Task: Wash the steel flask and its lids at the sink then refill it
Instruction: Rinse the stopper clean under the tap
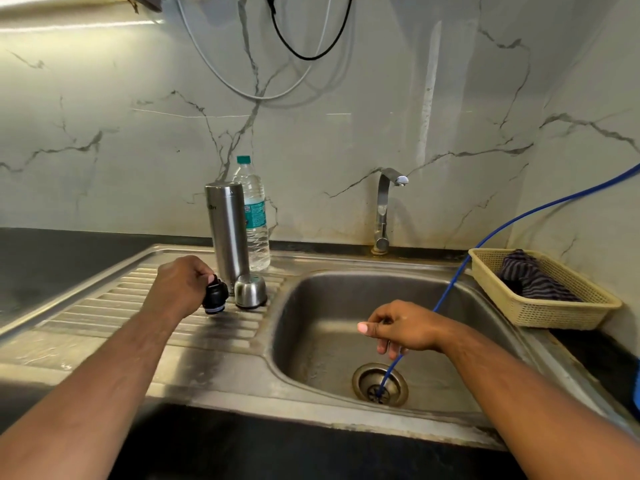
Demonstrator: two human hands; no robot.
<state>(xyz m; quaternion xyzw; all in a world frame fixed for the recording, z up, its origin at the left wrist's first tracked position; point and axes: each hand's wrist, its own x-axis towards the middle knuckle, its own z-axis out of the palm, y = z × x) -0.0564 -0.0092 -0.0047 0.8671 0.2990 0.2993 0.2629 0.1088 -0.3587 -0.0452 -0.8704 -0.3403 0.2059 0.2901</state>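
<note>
The steel flask (227, 230) stands upside down on the ribbed drainboard (104, 306), left of the sink basin (311, 327). Its steel cup lid (250, 291) sits in front of it. My left hand (181, 287) grips the black inner stopper (215, 295) just above the drainboard, beside the cup lid. Over the basin, my right hand (403, 329) holds a thin blue hose (446, 292), whose end reaches into the drain (380, 384).
A clear plastic water bottle (254, 220) with a teal cap stands behind the flask. The tap (384, 209) rises at the back of the sink. A beige basket (568, 313) with a striped cloth (533, 277) sits on the right counter.
</note>
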